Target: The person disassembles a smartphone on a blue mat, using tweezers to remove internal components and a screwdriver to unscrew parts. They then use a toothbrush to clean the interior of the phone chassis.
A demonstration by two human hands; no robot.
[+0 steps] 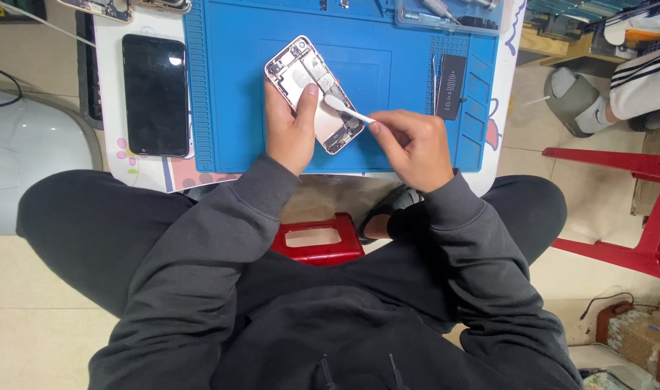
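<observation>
an opened phone body [314,94] lies tilted on the blue work mat [229,108], a little above the middle of the frame, its inner parts facing up. the left hand [292,128] grasps the phone's lower left edge, thumb laid up across its open inside, fingers tucked under the side. the right hand [411,146], right of centre, is pinched shut on a white plastic pry tool [346,110]; the tool slants up and left from the fingers, and its flat tip rests on the phone's inside just beside the left thumb.

in the upper left of the frame a black screen panel [155,94] lies flat, partly on the mat's left border and partly on the white table [110,87], well apart from the hands. at the right side of the mat a black battery [451,86] lies upright in the picture, with thin metal tweezers [436,78] just beside it on its left. along the top right edge sits a clear tray of tools [445,16]. low in the middle, between the person's dark-sleeved arms and knees, a red stool [317,238] shows. another person's sandalled foot [577,101] is at the upper right.
</observation>
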